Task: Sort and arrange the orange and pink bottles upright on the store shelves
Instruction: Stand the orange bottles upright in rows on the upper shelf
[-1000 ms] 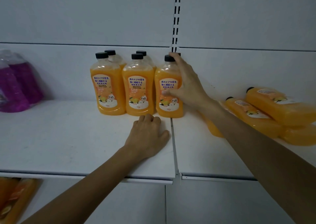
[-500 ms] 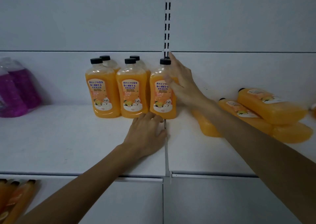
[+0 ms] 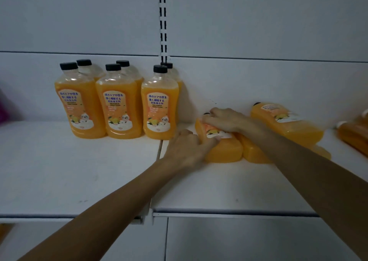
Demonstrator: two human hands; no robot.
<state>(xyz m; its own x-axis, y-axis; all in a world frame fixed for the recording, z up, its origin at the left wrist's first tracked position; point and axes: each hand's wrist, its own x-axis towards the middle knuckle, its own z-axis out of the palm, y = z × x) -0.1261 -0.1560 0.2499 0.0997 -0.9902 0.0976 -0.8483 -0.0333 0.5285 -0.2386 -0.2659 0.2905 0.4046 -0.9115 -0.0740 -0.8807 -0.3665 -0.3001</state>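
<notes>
White shelf (image 3: pixel 79 171): six upright orange bottles (image 3: pixel 119 109) stand far left, and flat bottles (image 3: pixel 286 125) lie at the right. The lying orange bottle (image 3: pixel 223 147) is just right of the row. Right hand (image 3: pixel 229 120) curls over its top; left hand (image 3: pixel 189 147) cups its near-left side, thumb on the label. Pivot it up on its base and set it beside the row. 0.5 s ago the right hand was on the rightmost standing bottle and the left lay flat on the shelf.
</notes>
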